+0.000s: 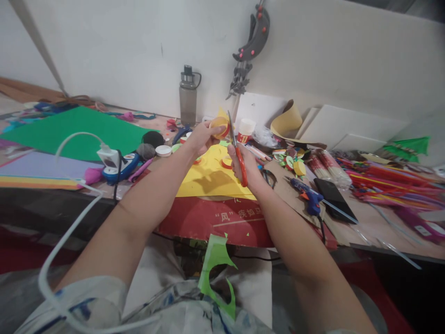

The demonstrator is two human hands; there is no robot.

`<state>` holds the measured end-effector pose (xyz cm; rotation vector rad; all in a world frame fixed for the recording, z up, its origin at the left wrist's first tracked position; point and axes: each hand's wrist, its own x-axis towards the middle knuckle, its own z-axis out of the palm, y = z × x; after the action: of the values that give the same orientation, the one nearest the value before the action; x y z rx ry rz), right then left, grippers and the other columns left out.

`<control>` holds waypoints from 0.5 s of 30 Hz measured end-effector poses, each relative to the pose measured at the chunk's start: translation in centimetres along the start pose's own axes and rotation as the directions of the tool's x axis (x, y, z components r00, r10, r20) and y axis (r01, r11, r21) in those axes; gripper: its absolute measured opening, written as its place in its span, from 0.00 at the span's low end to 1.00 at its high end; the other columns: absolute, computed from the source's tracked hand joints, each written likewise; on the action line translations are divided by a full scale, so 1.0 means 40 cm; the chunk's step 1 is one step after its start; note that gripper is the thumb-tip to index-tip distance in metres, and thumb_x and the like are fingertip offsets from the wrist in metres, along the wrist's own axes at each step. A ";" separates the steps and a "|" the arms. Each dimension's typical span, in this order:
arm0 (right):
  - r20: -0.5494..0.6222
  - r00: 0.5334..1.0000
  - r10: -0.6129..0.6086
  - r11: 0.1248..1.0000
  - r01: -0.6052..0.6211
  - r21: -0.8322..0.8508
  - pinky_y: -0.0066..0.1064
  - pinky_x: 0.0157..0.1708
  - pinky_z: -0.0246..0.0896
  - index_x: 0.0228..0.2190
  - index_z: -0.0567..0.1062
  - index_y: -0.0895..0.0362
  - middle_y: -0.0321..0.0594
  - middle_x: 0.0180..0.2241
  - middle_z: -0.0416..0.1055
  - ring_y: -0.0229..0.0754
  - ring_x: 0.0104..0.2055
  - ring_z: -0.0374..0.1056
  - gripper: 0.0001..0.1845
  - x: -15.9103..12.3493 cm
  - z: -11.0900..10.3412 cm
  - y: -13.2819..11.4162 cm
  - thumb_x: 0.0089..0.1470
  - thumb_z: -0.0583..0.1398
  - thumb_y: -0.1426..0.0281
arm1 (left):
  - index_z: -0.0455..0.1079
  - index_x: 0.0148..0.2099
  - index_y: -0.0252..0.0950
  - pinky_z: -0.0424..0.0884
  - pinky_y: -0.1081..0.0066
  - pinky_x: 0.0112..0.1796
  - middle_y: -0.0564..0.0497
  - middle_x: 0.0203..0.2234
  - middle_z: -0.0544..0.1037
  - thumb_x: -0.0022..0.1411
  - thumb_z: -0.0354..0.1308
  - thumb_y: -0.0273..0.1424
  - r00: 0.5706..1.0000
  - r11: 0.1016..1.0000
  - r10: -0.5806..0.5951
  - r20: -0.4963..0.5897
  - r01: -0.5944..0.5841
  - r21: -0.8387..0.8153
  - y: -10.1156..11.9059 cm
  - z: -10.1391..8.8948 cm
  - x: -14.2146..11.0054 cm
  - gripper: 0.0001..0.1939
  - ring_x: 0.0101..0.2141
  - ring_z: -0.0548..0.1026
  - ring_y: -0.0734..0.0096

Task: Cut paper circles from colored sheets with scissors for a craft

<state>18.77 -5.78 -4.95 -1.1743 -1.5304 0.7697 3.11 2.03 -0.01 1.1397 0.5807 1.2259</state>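
Cluttered table point(373, 229); left hand point(202, 140) raised, right hand point(251, 166) gripping scissors point(239, 155) blades-up.

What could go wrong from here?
1. Scissors in the right hand have blades near the left hand, which holds a round yellow piece; a slip might nick it.
2. The white cable runs close to the left arm and could snag.
3. The glue gun lies beside the phone; if hot, it may mark it.
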 end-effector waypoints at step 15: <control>0.014 0.999 -0.049 0.998 0.048 0.030 0.23 0.19 0.59 0.45 0.70 0.52 0.30 0.25 0.61 0.32 0.21 0.58 0.32 0.005 0.000 -0.003 0.59 0.60 0.37 | 0.73 0.35 0.32 0.64 0.79 0.23 0.55 0.24 0.76 0.59 0.70 0.23 0.998 1.000 0.020 -0.054 -0.021 -0.016 -0.026 0.036 -0.011 0.08 0.23 0.74 0.80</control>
<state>18.74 -5.65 -4.77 -1.1081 -1.5489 0.7674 4.64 1.16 -0.50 1.1036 0.5997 1.2801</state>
